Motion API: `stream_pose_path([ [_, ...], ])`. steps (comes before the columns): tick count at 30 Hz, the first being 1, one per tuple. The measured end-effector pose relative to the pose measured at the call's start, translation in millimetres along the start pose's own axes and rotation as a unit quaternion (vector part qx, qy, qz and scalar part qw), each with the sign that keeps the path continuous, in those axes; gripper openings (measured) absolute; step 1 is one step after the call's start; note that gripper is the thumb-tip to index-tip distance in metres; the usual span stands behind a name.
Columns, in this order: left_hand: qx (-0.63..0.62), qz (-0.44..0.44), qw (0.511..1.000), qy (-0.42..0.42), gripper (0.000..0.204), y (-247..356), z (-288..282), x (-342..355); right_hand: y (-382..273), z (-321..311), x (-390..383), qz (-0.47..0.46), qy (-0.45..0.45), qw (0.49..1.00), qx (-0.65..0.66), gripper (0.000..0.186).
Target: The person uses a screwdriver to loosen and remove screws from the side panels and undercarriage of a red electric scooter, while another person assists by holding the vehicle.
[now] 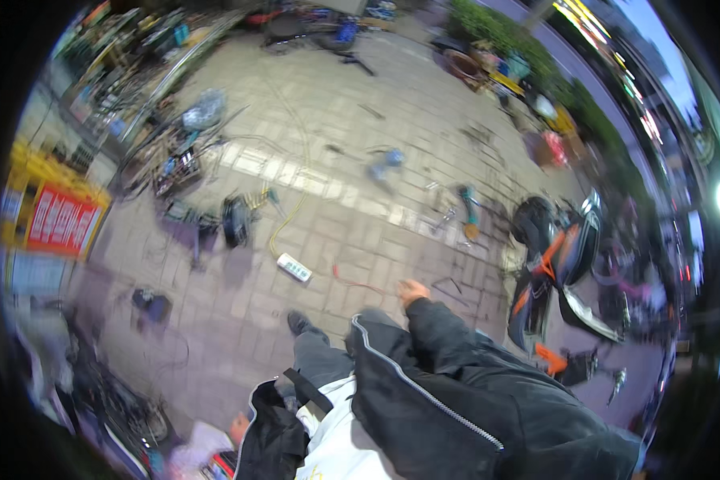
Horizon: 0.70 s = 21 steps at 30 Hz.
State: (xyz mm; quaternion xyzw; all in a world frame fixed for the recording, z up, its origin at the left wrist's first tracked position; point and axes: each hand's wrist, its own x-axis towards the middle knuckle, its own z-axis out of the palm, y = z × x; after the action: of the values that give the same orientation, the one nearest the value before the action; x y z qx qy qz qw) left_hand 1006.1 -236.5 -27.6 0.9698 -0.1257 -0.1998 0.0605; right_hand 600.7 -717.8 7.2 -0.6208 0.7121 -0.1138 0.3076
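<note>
My right hand (413,292) shows past its black sleeve, low over the paving, its fingers too blurred to read. A thin red wire (364,285) runs along the ground toward this hand in the picture; whether the hand touches it I cannot tell. Just right of the hand lies a thin dark bent tool (446,290). My left hand (239,426) is partly seen beside my open black jacket, near a pinkish plastic bag (200,450), with its fingers smeared. Ahead of my shoe (298,322) lies a white power strip (294,267) on a yellow cord.
At right a black and orange scooter (556,256) stands near loose body panels. Tools, among them a teal power tool (469,210), lie scattered on the paving. A small wheel (235,221) and a parts pile (176,172) are at left, by a yellow-red sign (60,220).
</note>
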Motion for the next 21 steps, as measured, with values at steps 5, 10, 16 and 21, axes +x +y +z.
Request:
stream_pose_path([
  [5,-0.151,0.337,0.928,-0.046,0.038,291.2,-86.9,159.4,-167.4,83.5,49.5,-0.148,-0.142,0.959,0.195,0.033],
  [10,-0.237,0.61,0.755,-0.042,0.05,554.4,-143.9,99.4,-351.1,79.4,71.6,0.355,-0.321,0.66,0.58,0.064],
  [16,-0.505,0.083,0.722,-0.465,0.058,629.4,-70.3,140.1,-404.9,7.6,161.2,-0.307,-0.209,0.797,0.476,0.056],
  [21,-0.548,-0.117,0.589,-0.583,0.063,757.1,-68.4,149.1,-314.2,58.8,267.7,-0.311,-0.154,0.841,0.415,0.047],
])
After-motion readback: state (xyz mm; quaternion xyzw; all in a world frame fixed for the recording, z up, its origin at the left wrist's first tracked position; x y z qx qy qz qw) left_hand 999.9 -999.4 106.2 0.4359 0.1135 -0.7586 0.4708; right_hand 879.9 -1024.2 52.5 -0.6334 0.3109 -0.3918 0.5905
